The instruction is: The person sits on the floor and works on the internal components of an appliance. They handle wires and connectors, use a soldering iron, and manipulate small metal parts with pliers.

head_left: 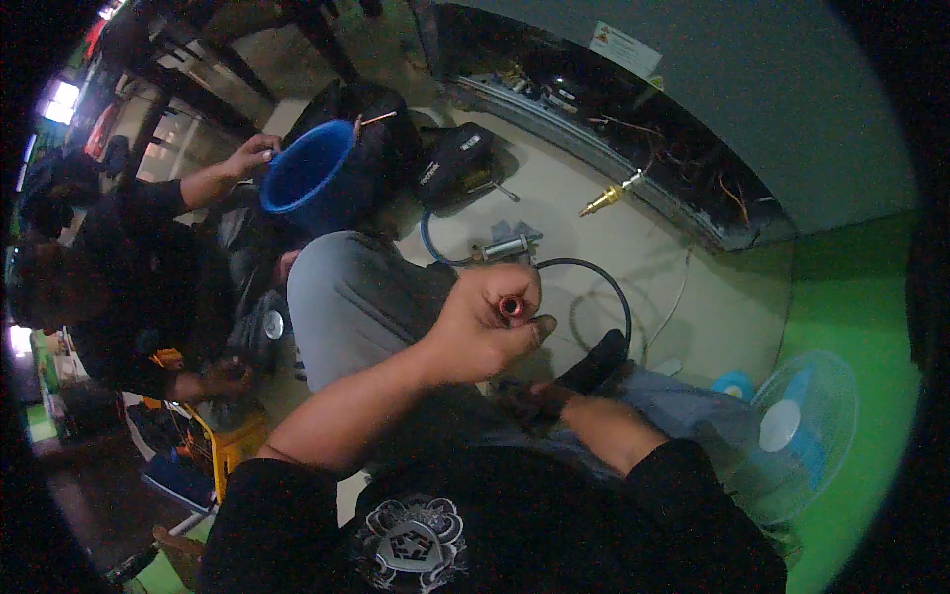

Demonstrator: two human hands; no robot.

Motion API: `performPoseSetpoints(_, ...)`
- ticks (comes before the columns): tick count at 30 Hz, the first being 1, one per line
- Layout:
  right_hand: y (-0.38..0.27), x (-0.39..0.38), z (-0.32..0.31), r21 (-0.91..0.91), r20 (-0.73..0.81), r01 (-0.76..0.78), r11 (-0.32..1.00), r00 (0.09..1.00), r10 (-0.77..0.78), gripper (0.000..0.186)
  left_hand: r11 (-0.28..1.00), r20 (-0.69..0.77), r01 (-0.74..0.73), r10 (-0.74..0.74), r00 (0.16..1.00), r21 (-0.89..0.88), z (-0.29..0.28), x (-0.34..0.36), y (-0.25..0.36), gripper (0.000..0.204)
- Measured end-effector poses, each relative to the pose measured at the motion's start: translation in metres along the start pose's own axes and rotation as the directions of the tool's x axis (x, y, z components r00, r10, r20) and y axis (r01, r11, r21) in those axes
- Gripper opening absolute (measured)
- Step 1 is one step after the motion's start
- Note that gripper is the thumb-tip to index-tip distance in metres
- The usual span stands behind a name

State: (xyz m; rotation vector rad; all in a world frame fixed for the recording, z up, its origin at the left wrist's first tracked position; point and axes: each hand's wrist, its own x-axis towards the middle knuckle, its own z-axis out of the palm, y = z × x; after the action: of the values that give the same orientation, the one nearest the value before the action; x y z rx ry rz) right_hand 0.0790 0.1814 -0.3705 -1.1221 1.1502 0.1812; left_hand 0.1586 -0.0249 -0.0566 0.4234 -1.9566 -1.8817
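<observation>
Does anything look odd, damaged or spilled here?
The grey cabinet has its long lower compartment uncovered, exposing its insides, and a brass fitting pokes past the edge, which looks unfinished. Whether it is attached isn't clear. No spill stands out.

Your left hand point(477, 332) grips a reddish tube point(511, 298), its open end facing the camera.
Your right hand point(531, 398) is in shadow, its hold unclear; off to your left, a co-worker's hand point(251, 155) holds a blue bucket point(309, 166) by the rim.

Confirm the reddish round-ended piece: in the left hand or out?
In: the left hand is curled round the reddish piece, leaving its round end showing.
</observation>
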Motion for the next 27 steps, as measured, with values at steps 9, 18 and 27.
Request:
performPoseSetpoints(9, 0.009, -0.007, -0.003, -0.003, 0.019, -0.02, 1.0, 1.0, 0.02, 0.021, 0.99, 0.021, 0.104, -0.107, 0.994, 0.098, -0.002, 0.006, -0.003, 0.028)
performPoseSetpoints(18, 0.012, -0.004, -0.003, 0.02, 0.015, -0.017, 1.0, 1.0, 0.017, 0.02, 0.99, 0.09, 0.106, -0.114, 0.989, 0.096, 0.002, 0.006, -0.012, 0.026)
performPoseSetpoints(27, -0.005, 0.018, -0.02, 0.003, -0.052, 0.027, 1.0, 0.998, -0.027, 0.019, 0.985, 0.156, 0.148, -0.161, 0.974, 0.09, 0.006, 0.003, -0.017, 0.022)
